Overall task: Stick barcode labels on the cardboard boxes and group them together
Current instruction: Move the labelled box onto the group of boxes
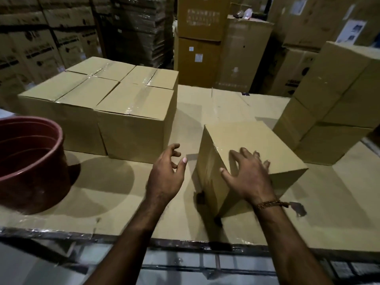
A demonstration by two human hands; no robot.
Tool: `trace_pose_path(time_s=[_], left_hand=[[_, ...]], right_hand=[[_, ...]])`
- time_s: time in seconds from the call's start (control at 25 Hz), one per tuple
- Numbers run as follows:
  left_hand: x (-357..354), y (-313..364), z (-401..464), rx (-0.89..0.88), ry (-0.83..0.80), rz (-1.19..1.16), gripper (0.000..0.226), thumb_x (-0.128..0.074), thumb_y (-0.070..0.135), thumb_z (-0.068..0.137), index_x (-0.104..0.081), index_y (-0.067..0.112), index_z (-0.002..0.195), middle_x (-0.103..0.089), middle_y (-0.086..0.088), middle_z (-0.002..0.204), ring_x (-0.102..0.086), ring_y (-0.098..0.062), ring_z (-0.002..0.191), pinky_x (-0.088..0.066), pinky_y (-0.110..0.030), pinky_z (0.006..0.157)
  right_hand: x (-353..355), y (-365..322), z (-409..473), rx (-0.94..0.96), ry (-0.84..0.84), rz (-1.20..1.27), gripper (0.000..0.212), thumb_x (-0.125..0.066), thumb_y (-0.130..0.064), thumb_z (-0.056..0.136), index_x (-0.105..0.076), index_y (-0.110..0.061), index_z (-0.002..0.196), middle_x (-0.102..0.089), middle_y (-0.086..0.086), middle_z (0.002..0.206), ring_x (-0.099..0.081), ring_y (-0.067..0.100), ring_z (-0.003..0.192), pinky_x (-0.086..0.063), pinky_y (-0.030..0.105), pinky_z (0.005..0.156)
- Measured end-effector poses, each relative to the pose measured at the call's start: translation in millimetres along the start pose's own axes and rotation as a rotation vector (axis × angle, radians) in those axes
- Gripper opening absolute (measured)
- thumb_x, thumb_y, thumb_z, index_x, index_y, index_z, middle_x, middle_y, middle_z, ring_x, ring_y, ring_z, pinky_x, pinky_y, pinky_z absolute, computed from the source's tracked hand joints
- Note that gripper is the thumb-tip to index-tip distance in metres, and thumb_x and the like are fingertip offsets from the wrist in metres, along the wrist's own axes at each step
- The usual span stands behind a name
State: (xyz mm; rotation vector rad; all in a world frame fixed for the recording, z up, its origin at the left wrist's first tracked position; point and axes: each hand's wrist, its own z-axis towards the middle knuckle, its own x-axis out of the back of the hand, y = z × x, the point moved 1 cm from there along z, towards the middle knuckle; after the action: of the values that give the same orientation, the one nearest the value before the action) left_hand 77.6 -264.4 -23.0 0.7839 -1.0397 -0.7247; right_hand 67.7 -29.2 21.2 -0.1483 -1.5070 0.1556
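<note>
Under the right hand (247, 175) sits a single cardboard box (246, 140), turned at an angle on the cardboard-covered table (226, 103). That hand's fingers are spread and laid flat over the box's near top corner, thumb reaching down its taped left face; the fingertips on the far side are blurred. A beaded bracelet (269, 204) circles that wrist. The box's lower near edge is dark and hard to read, and no barcode label can be made out on it.

Just left of the box, apart from it, the left hand (167, 171) hovers with fingers loosely curled and thumb out, holding nothing.

Further left and back stands a cluster of taped boxes (98, 93) pushed together; four tops show clearly, and whether more lie behind is hard to tell. At the right, a stack of boxes (333, 108) rises, cut off by the frame edge, so its count is uncertain. A dark red plastic tub (30, 161) stands at the left, partly cropped.
</note>
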Motion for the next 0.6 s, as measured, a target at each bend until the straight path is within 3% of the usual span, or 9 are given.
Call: trace_pose_path(time_s=[0.2, 0.36, 0.44, 0.52, 0.6], left_hand=[[-35, -3, 21, 0.05, -0.122, 0.005, 0.047, -0.059, 0.043, 0.105, -0.051, 0.031, 0.15, -0.065, 0.008, 0.131, -0.066, -0.004, 0.096, -0.059, -0.038, 0.085], [-64, -9, 52, 0.036, -0.259, 0.022, 0.055, -0.055, 0.048, 0.107, -0.043, 0.029, 0.158, -0.059, 0.0, 0.146, -0.064, -0.019, 0.119, -0.057, -0.044, 0.097], [-80, -12, 68, 0.05, -0.338, 0.012, 0.062, -0.054, 0.049, 0.107, -0.037, 0.026, 0.162, -0.053, -0.005, 0.155, -0.058, -0.027, 0.134, -0.053, -0.049, 0.107], [-94, -17, 82, 0.11, -0.425, -0.061, 0.066, -0.053, 0.05, 0.108, -0.032, 0.025, 0.165, -0.045, -0.006, 0.164, -0.05, -0.03, 0.144, -0.048, -0.048, 0.113], [-104, -21, 90, 0.166, -0.516, -0.148, 0.065, -0.051, 0.051, 0.109, -0.033, 0.024, 0.165, -0.042, -0.003, 0.167, -0.045, -0.028, 0.149, -0.044, -0.043, 0.115]], right_hand=[[7, 48, 0, 0.101, -0.076, 0.137, 0.08, -0.071, -0.059, 0.093, -0.037, -0.041, 0.163, -0.021, -0.005, 0.177, -0.005, 0.031, 0.166, 0.0, 0.057, 0.132], [18, 69, 15, 0.055, -0.149, 0.173, 0.081, -0.079, -0.037, 0.094, -0.035, -0.048, 0.161, -0.012, -0.012, 0.177, 0.007, 0.027, 0.166, 0.005, 0.06, 0.132], [11, 77, 12, -0.047, -0.018, 0.172, 0.087, -0.082, -0.039, 0.092, -0.031, -0.052, 0.162, -0.004, -0.005, 0.18, 0.013, 0.028, 0.165, 0.004, 0.062, 0.131], [-4, 81, 0, -0.251, 0.156, 0.254, 0.11, -0.087, -0.052, 0.083, -0.016, -0.048, 0.168, 0.006, 0.001, 0.181, 0.011, 0.027, 0.165, -0.003, 0.058, 0.129], [-23, 80, -17, -0.433, 0.269, 0.509, 0.126, -0.09, -0.057, 0.077, -0.009, -0.039, 0.171, -0.009, 0.0, 0.18, -0.01, 0.026, 0.165, -0.019, 0.048, 0.125]])
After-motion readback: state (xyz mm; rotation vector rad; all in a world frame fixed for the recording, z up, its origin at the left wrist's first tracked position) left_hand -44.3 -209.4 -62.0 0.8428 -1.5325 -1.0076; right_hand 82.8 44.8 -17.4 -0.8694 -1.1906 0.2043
